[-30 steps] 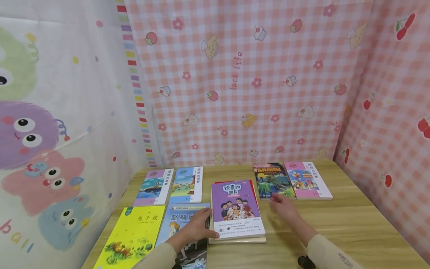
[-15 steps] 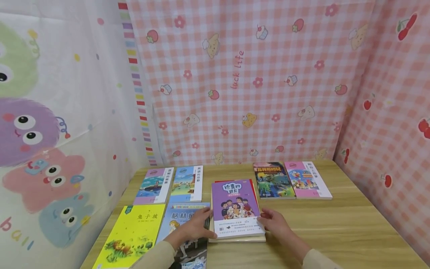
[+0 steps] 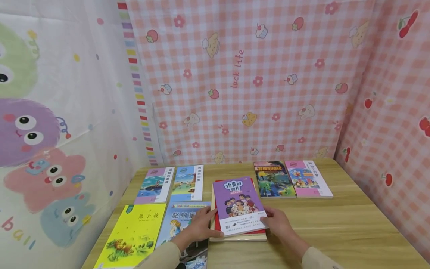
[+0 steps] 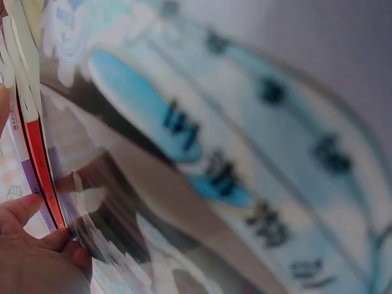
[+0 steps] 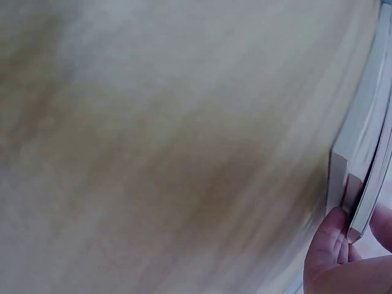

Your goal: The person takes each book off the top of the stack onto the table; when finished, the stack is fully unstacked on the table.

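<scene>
A purple picture book with a white lower band lies askew on top of a red-covered book and a cream-edged book. My right hand pinches the purple book by its lower right edge, thumb on the cover and fingers beneath. At the stack's left side, my left hand grips the book edges, its thumb beside the purple book's lower left corner. In the left wrist view the thumb meets the purple edge and the fingers reach the red book's edge. Under the left hand lies a blue book, partly covered.
A yellow book lies at the front left. Behind it are a pink-and-white book and a blue-and-white one. A dark green book and another pink-and-white book lie at the back right of the wooden table.
My right hand has come from beside the dark green book to the purple book's right edge. The purple book has turned and shifted slightly, baring more of the red cover. The left hand moved slightly right.
</scene>
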`<state>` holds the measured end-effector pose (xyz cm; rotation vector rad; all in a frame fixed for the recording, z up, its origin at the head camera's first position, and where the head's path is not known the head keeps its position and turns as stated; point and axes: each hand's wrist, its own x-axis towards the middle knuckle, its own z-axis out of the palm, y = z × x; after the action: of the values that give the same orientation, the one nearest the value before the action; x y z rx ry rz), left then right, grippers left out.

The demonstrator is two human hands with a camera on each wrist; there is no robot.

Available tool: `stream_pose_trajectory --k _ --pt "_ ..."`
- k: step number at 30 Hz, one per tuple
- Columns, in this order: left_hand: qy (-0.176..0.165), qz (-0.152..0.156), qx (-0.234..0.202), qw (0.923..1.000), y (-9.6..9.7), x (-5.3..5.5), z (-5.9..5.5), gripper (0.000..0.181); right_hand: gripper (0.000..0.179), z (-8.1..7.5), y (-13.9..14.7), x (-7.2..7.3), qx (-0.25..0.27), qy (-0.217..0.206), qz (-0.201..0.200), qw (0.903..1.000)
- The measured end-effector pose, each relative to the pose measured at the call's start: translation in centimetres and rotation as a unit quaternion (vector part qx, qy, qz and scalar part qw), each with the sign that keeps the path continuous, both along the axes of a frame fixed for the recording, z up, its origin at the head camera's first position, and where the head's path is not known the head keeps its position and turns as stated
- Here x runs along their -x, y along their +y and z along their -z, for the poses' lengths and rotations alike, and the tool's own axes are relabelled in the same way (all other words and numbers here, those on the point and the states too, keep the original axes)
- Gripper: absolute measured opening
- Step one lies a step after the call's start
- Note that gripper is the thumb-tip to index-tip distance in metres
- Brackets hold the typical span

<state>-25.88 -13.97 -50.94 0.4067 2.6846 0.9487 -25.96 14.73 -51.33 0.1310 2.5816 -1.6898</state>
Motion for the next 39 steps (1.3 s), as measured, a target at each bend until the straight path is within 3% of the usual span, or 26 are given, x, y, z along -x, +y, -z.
stream_pose_trajectory --k 4,9,16,28,39 --pt "-0.001 0.009 0.001 1.0000 -0.3 0.1 0.0 0.092 0.046 -0.3 0.3 0.4 0.010 -0.016 -0.001 0.9998" --pt "-0.002 0.019 0.000 0.9998 -0.6 0.2 0.1 0.089 0.048 -1.4 0.5 0.1 0.059 -0.057 -0.013 0.9965" --pt "-0.003 0.016 -0.002 0.9999 -0.5 0.1 -0.1 0.080 0.052 -1.3 1.6 -0.3 0.111 -0.097 -0.015 0.9889" --pt "-0.005 -0.004 0.017 0.9998 0.0 0.1 0.0 0.080 0.054 -2.2 3.2 -1.9 0.176 -0.077 -0.017 0.9812" --pt "-0.012 -0.009 0.013 0.9998 0.0 0.2 -0.1 0.081 0.060 -2.6 7.3 -3.7 0.154 -0.073 0.005 0.9853"
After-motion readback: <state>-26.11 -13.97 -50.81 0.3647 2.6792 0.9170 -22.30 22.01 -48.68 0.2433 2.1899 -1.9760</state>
